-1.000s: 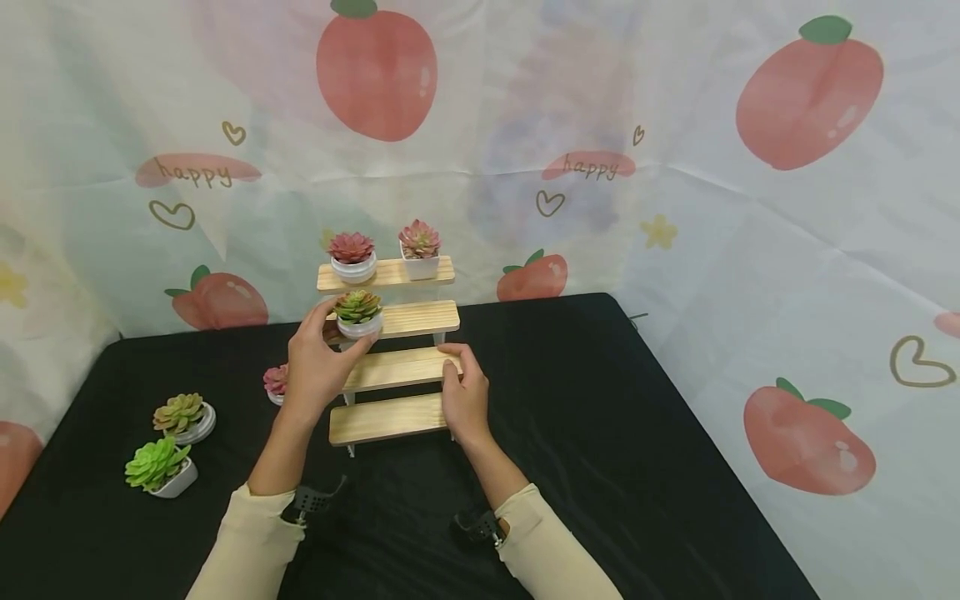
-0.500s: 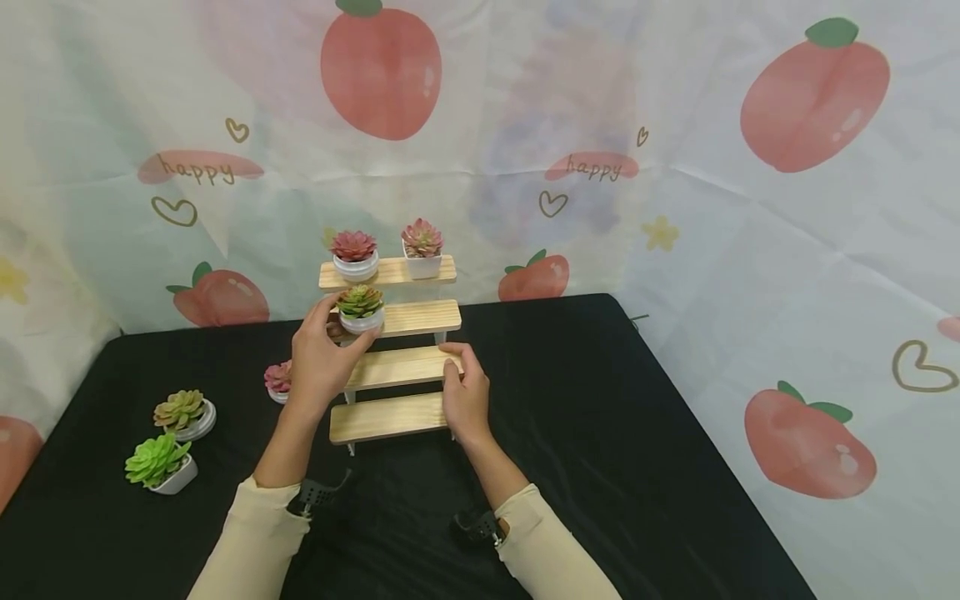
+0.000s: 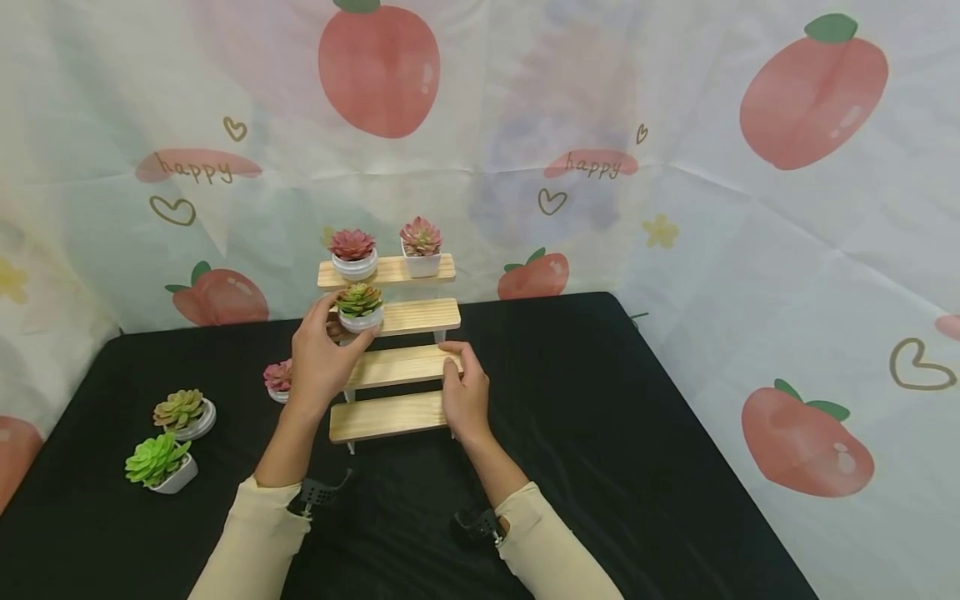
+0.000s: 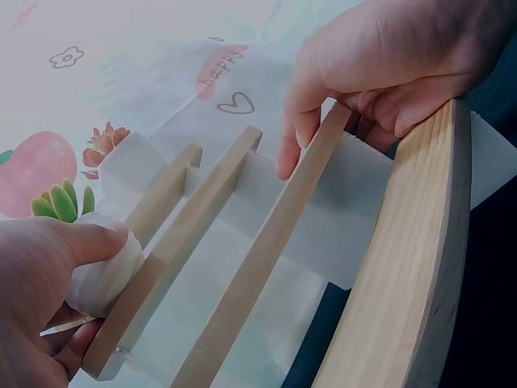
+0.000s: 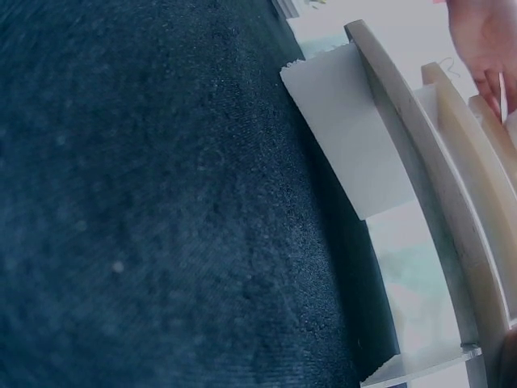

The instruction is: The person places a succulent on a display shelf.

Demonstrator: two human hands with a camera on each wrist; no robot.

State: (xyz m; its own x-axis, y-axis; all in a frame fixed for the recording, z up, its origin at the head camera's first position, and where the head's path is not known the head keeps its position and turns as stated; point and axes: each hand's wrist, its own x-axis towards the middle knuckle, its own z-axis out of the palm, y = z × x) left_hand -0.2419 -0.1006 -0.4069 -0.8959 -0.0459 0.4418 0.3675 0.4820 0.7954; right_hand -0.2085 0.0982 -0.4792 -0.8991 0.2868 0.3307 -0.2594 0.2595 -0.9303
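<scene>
A green succulent with reddish tips in a round white pot [image 3: 361, 310] is at the left end of the second shelf from the top. My left hand [image 3: 318, 354] holds this pot between thumb and fingers; the left wrist view shows the thumb [image 4: 97, 241] against its white side. The stepped wooden display stand [image 3: 390, 417] has several pale shelves on clear supports. At its right side my right hand [image 3: 467, 393] grips the end of the second shelf from the bottom, with fingers [image 4: 300, 133] over the board's edge in the left wrist view.
Two pink succulents, one in a round pot [image 3: 354, 262] and one in a square pot [image 3: 422, 260], stand on the top shelf. A pink succulent [image 3: 278, 379], an olive-green succulent [image 3: 180, 410] and a bright green succulent [image 3: 157, 461] are on the black cloth at left. A printed curtain [image 3: 480, 108] hangs behind.
The left hand and its potted succulent have shifted very slightly up, mostly in the first half second. The right hand keeps its grip on the stand.
</scene>
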